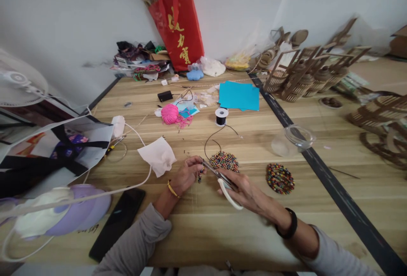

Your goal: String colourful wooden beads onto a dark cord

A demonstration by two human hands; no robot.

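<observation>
My left hand (187, 175) pinches a short string of colourful beads (199, 177) that hangs below its fingers. Scissors with white handles (229, 194) are gripped in my right hand (243, 189), and their blades reach to the left fingertips. Whether the blades touch the cord there is too small to tell. Just beyond the scissors lies a heap of loose multicoloured beads (225, 161). From a spool of black cord (221, 117), a strand curls down toward that heap. Coiled bead strings (280, 178) rest to the right of my right hand.
A crumpled white tissue (157, 156), a black phone (117, 225) and a white cable lie at left. Farther back are pink yarn (170, 114) and blue sheets (239, 96). A clear jar (292, 139) lies at right, near woven bamboo baskets (297, 79). A red bag (178, 26) leans against the wall.
</observation>
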